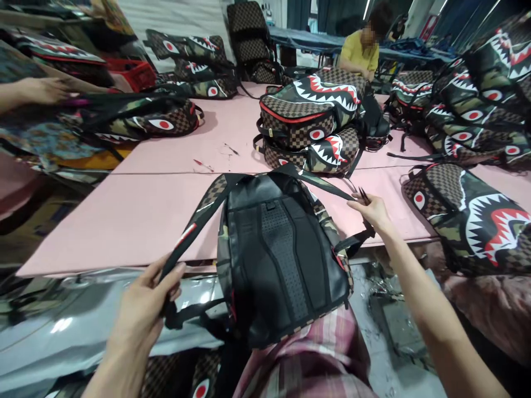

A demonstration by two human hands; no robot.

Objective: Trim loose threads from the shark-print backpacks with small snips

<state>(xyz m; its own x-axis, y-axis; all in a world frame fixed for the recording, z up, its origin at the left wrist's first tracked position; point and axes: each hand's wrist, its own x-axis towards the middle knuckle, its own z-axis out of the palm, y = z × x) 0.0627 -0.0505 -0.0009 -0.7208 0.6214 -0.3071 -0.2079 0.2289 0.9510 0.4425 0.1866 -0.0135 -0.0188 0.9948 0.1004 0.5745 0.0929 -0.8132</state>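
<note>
A backpack (286, 249) lies back side up across the lap and the pink table's front edge, its black padded back panel facing me. My left hand (151, 298) is closed round its left shoulder strap (194, 221), which is pulled out to the left. On the other side, my right hand (371, 213) pinches the right shoulder strap (323, 185) and also holds small dark tweezers or snips (364, 194). Both straps are spread away from the backpack's body.
Stacked shark-mouth backpacks (311, 110) stand behind on the pink table (166, 204); more are piled right and back left. Another backpack (477, 215) lies at right. Small tools (203, 165) lie mid-table. A person's hand (45, 90) is at far left; a person in yellow (359, 52) is behind.
</note>
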